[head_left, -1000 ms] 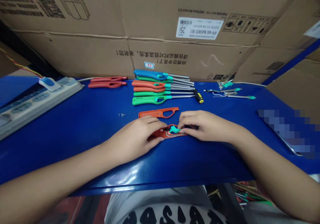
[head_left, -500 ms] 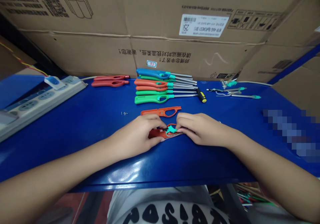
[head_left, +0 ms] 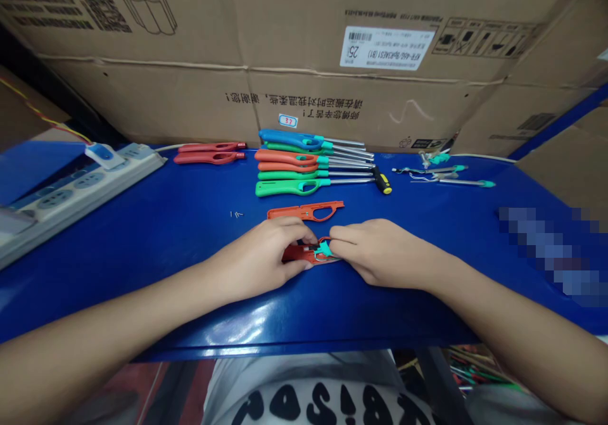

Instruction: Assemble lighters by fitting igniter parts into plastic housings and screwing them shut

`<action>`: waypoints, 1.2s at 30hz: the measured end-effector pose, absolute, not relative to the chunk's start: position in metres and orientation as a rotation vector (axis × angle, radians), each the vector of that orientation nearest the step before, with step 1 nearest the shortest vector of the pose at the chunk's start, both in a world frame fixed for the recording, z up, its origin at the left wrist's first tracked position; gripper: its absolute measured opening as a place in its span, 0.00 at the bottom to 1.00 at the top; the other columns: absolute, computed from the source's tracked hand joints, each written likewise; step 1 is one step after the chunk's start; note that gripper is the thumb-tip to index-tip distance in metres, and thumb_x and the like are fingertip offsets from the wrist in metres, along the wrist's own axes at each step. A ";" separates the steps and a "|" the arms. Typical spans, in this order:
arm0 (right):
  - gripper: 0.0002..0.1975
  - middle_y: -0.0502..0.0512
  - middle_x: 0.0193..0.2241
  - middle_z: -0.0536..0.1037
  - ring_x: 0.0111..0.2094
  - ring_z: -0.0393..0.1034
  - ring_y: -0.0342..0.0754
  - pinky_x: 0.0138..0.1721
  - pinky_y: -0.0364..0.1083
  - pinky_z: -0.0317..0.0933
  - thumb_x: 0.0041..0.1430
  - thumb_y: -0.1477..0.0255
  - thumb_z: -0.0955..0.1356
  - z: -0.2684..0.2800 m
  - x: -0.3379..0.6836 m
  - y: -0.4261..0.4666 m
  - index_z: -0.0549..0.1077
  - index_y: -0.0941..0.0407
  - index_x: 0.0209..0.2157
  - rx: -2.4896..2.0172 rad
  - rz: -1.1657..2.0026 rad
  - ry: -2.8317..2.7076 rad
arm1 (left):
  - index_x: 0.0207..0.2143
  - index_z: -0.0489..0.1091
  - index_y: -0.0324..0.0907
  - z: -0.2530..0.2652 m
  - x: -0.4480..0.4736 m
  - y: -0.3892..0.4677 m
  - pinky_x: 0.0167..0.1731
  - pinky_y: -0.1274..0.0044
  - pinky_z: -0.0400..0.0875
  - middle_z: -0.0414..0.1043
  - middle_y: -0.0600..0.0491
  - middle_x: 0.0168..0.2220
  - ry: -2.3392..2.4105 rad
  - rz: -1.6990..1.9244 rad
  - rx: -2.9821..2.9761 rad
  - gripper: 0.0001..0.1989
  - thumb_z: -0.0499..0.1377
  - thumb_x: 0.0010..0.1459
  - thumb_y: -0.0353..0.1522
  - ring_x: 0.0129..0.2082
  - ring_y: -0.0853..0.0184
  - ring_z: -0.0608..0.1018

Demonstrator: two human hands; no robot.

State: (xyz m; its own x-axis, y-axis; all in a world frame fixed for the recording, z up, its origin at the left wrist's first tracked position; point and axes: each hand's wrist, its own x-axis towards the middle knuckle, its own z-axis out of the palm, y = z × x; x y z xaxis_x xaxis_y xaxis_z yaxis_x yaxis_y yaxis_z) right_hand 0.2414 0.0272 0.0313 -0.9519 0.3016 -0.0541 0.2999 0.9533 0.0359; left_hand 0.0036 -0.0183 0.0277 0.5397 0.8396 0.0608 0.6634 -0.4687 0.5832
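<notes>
Near the front of the table my left hand (head_left: 268,251) grips an orange lighter shell half (head_left: 293,254), thumb on the near side and fingers on the far side. Inside it sit a black part and a teal trigger (head_left: 323,248), with a thin wire along the near edge. My right hand (head_left: 382,253) is closed at the right end of the shell, its fingertips pinching at the trigger; they partly hide it. Just beyond my hands lies the other orange shell half (head_left: 306,211), inner side up.
Several assembled lighters (head_left: 294,187) lie in a stack behind, beside a black-and-yellow screwdriver (head_left: 382,181). Red lighter handles (head_left: 209,158), small screws (head_left: 236,214) and a power strip (head_left: 80,190) are leftward. Metal tubes with teal parts (head_left: 456,181) lie right. A cardboard box (head_left: 285,45) stands behind.
My right hand has shifted slightly left and turned, now covering more of the trigger and the shell's right end. My left hand keeps its grip in place.
</notes>
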 end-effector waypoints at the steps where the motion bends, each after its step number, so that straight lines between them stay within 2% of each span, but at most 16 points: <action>1: 0.08 0.55 0.35 0.74 0.32 0.65 0.47 0.28 0.46 0.47 0.61 0.82 0.63 0.031 0.241 0.027 0.71 0.57 0.38 0.461 0.068 3.035 | 0.45 0.75 0.42 0.028 0.004 -0.019 0.48 0.69 0.74 0.79 0.50 0.45 1.215 0.465 2.283 0.11 0.65 0.59 0.27 0.46 0.60 0.80; 12: 0.08 0.55 0.34 0.72 0.27 0.61 0.45 0.26 0.46 0.42 0.64 0.81 0.60 0.028 0.243 0.027 0.70 0.58 0.38 0.480 0.102 3.024 | 0.46 0.75 0.42 0.028 0.004 -0.020 0.49 0.68 0.74 0.79 0.49 0.46 1.227 0.447 2.304 0.12 0.65 0.59 0.27 0.48 0.59 0.80; 22: 0.11 0.54 0.32 0.71 0.24 0.56 0.44 0.26 0.46 0.42 0.69 0.78 0.58 0.027 0.243 0.025 0.70 0.58 0.36 0.494 0.116 3.092 | 0.45 0.74 0.41 0.027 0.005 -0.023 0.48 0.69 0.74 0.79 0.49 0.46 1.222 0.449 2.286 0.09 0.63 0.61 0.28 0.47 0.59 0.80; 29: 0.10 0.54 0.33 0.72 0.26 0.60 0.44 0.26 0.46 0.44 0.69 0.76 0.59 0.027 0.242 0.026 0.69 0.57 0.36 0.480 0.050 3.068 | 0.45 0.74 0.42 0.026 0.004 -0.022 0.48 0.69 0.74 0.77 0.48 0.46 1.218 0.439 2.290 0.10 0.63 0.61 0.28 0.48 0.59 0.79; 36: 0.08 0.55 0.35 0.74 0.31 0.66 0.48 0.27 0.47 0.47 0.63 0.82 0.62 0.027 0.242 0.025 0.70 0.58 0.39 0.422 0.113 3.049 | 0.46 0.73 0.42 0.026 0.004 -0.022 0.50 0.68 0.73 0.77 0.49 0.48 1.225 0.428 2.305 0.11 0.64 0.60 0.28 0.49 0.58 0.78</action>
State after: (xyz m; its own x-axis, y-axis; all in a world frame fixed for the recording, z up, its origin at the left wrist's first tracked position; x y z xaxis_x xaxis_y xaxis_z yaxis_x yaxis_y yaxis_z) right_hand 0.2423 0.0246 0.0271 -0.9606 0.2731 -0.0511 0.2686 0.9598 0.0808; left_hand 0.0044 -0.0217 0.0260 0.5475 0.8356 0.0448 0.6815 -0.4764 0.5555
